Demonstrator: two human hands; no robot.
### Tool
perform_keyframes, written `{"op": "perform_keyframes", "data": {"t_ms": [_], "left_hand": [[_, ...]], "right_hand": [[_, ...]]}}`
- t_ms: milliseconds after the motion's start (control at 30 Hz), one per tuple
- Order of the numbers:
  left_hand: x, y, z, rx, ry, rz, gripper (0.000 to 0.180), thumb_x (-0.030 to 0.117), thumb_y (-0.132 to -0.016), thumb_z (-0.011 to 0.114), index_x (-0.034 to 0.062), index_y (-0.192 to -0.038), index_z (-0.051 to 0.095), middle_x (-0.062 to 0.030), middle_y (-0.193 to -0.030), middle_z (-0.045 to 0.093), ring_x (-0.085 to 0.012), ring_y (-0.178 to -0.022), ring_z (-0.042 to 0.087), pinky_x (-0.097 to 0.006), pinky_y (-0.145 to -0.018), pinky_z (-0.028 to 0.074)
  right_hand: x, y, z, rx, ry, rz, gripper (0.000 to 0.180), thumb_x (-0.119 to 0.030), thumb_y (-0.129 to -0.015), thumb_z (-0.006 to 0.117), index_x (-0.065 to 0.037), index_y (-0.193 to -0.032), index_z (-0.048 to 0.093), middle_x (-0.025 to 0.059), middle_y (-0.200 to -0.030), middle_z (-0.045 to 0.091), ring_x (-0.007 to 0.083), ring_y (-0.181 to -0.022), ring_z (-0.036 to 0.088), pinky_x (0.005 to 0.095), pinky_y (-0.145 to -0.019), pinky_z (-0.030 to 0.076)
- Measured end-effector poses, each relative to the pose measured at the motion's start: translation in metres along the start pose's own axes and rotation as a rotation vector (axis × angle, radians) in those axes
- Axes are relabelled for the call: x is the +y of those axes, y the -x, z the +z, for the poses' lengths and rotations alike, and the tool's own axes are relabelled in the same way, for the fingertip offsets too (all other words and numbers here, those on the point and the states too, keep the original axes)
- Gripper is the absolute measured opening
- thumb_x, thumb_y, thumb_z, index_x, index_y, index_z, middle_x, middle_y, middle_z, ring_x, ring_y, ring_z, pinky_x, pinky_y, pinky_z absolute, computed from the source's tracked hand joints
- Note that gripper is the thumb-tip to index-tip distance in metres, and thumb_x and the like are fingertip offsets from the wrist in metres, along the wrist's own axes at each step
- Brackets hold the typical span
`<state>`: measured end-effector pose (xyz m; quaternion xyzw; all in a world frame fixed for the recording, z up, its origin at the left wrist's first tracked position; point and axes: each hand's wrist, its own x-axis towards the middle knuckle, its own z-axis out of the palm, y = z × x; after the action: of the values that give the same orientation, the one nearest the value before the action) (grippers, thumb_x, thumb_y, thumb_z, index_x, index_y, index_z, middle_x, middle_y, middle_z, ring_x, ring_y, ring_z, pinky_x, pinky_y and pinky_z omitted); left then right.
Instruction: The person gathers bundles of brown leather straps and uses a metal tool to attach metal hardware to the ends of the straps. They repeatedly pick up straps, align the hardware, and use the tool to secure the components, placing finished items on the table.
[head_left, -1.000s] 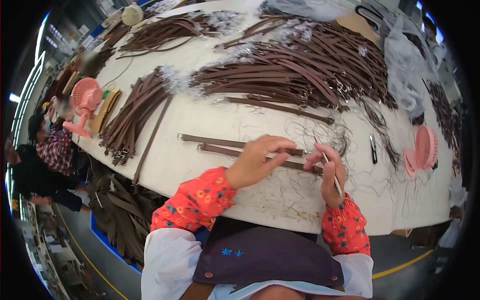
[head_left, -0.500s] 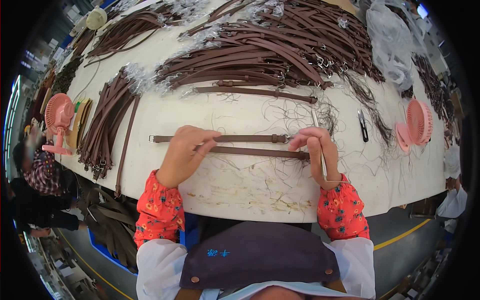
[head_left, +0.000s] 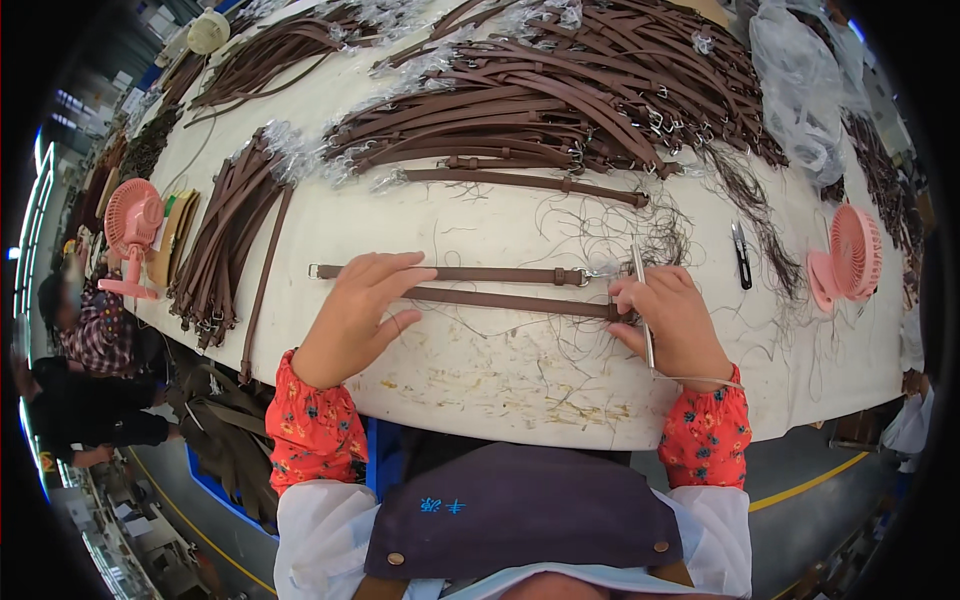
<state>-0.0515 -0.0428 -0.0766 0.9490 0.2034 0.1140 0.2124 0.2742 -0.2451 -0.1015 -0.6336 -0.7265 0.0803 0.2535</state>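
Two brown straps lie side by side on the pale, thread-strewn table; left hand spread wide over them, right hand gripping one slim silver tool by the nearer strap's end. Two pink fans flank them; yellow striping marks the floor.

The pale worktop, scuffed brown along its front, carries a large heap of brown straps, a smaller bundle, two separate straps, dark threads, black snips and a pink fan.
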Motion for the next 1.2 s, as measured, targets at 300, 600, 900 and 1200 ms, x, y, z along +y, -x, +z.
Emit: {"op": "perform_keyframes", "data": {"t_ms": [300,600,900,1200], "left_hand": [[0.004,-0.017,0.058,0.076,0.041,-0.034,0.030,0.012,-0.083,0.076,0.0089,-0.113,0.070,-0.0079,-0.107,0.064,-0.0286,-0.107,0.058,-0.040,-0.098,0.042],[0.018,-0.034,0.087,0.076,0.302,0.010,0.018,0.006,-0.084,0.075,0.0044,-0.102,0.073,-0.0082,-0.096,0.064,-0.0270,-0.089,0.063,-0.036,-0.077,0.052],[0.022,-0.045,0.094,0.072,0.388,-0.018,0.010,0.005,-0.085,0.072,0.0046,-0.095,0.070,-0.0097,-0.089,0.064,-0.0281,-0.079,0.063,-0.036,-0.069,0.051],[0.020,-0.047,0.096,0.080,0.400,-0.033,0.005,0.003,-0.088,0.068,0.0040,-0.093,0.066,-0.0081,-0.089,0.064,-0.0215,-0.071,0.061,-0.032,-0.064,0.048]], "right_hand": [[0.007,0.008,0.000,-0.069,0.034,0.044,0.027,-0.008,-0.077,0.075,-0.010,-0.093,0.054,0.0064,-0.083,0.059,0.0305,-0.085,0.057,0.0405,-0.085,0.043],[-0.008,0.005,0.002,0.256,-0.739,0.231,0.028,-0.028,-0.103,0.055,-0.005,-0.119,0.056,0.0095,-0.098,0.064,0.0235,-0.097,0.065,0.0390,-0.091,0.049],[-0.027,-0.033,0.049,0.152,-1.428,0.437,0.029,-0.026,-0.108,0.048,-0.001,-0.121,0.049,0.0089,-0.083,0.064,0.0173,-0.075,0.067,0.0361,-0.085,0.057],[-0.017,-0.030,0.072,0.053,-1.222,0.473,0.047,-0.029,-0.109,0.045,0.006,-0.083,0.063,0.0090,-0.095,0.060,0.0110,-0.063,0.061,0.0340,-0.082,0.058]]}}
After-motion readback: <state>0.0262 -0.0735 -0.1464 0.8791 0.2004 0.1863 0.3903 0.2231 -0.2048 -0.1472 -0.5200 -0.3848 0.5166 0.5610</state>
